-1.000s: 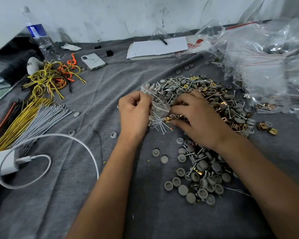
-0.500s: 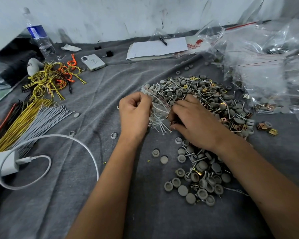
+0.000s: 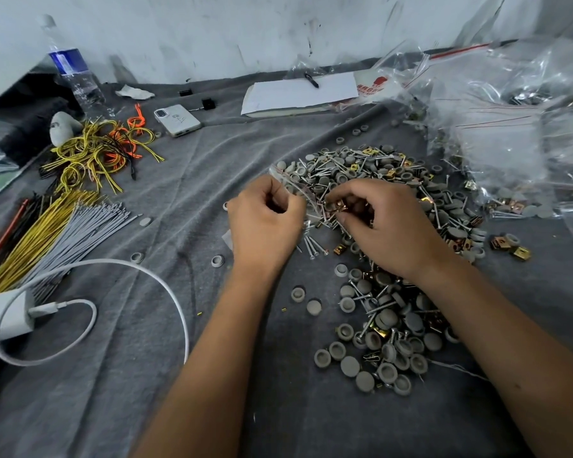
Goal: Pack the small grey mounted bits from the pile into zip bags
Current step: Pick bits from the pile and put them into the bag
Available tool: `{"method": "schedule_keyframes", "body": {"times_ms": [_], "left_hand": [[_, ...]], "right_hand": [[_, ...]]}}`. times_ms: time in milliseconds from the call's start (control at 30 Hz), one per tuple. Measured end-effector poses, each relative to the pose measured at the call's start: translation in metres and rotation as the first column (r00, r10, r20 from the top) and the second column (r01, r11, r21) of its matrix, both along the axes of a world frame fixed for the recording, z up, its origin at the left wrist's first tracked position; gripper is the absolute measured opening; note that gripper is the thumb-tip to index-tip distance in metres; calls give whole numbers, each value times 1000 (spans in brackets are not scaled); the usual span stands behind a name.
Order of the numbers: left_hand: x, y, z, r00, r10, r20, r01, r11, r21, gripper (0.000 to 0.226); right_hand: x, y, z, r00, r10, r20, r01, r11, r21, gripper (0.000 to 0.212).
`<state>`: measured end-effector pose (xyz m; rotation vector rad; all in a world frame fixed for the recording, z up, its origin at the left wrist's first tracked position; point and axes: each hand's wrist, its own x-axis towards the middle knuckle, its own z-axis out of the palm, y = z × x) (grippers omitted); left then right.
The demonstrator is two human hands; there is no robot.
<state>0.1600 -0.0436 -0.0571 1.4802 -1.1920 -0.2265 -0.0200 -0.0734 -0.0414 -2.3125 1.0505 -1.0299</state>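
A pile of small grey caps, screws and brass clips [image 3: 377,173] lies on the grey cloth [image 3: 146,375], with a second heap of grey caps [image 3: 384,335] nearer me. My left hand [image 3: 265,223] pinches the edge of a small clear zip bag [image 3: 300,188] that holds several screws. My right hand [image 3: 381,226] is at the bag's mouth, fingers curled, pinching a brass clip [image 3: 336,205] together with other small parts. What else sits in its palm is hidden.
Filled and empty clear zip bags [image 3: 510,127] are heaped at the right. A notepad with a pen [image 3: 298,92], a phone [image 3: 177,120] and a water bottle [image 3: 75,77] stand at the back. Wire bundles [image 3: 47,223] and a white charger with its cable [image 3: 10,317] lie left.
My right hand has lifted off the pile and come to the bag's mouth with a brass clip in its fingertips. My left hand keeps its hold on the bag.
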Motion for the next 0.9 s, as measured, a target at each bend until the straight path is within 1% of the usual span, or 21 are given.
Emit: {"method": "schedule_keyframes", "body": {"times_ms": [33, 67, 133, 233, 267, 367, 467, 533, 700, 833, 900], "left_hand": [[-1, 1, 0, 999, 0, 40, 0, 1000, -3, 10], [-1, 2, 0, 997, -15, 74, 16, 1000, -9, 15], [-2, 2, 3, 985, -102, 137, 105, 994, -16, 28], [-4, 2, 7, 930, -214, 299, 204, 977, 64, 29], [-4, 2, 7, 920, -234, 315, 215, 972, 93, 29], [-5, 5, 8, 928, -274, 253, 246, 960, 135, 25], [-5, 5, 7, 901, -326, 288, 291, 944, 157, 10], [-6, 5, 7, 888, -332, 319, 295, 942, 160, 3], [-6, 6, 6, 879, -340, 335, 285, 937, 202, 10], [-6, 6, 6, 873, -354, 337, 283, 928, 242, 12], [-5, 5, 6, 872, -361, 329, 282, 922, 265, 14]], "right_hand": [[0, 0, -1, 1000, 2, -2, -2, 1000, 5, 27], [0, 0, -1, 1000, 2, -1, -2, 1000, 10, 28], [-1, 0, -1, 1000, -3, 25, 2, 999, 34, 30], [-1, 1, -2, 996, -6, 83, 0, 997, 77, 29], [-1, 1, -2, 995, -11, 95, 2, 996, 89, 29], [0, 1, -2, 993, -10, 121, -4, 993, 118, 25], [1, 1, -3, 990, -20, 138, 3, 992, 124, 22], [1, 1, -3, 990, -24, 140, 6, 992, 126, 22], [3, 4, -5, 994, -46, 99, 37, 995, 89, 21], [4, 5, -4, 995, -39, 94, 36, 999, 39, 22], [4, 6, -5, 994, -45, 99, 41, 998, 39, 24]]}}
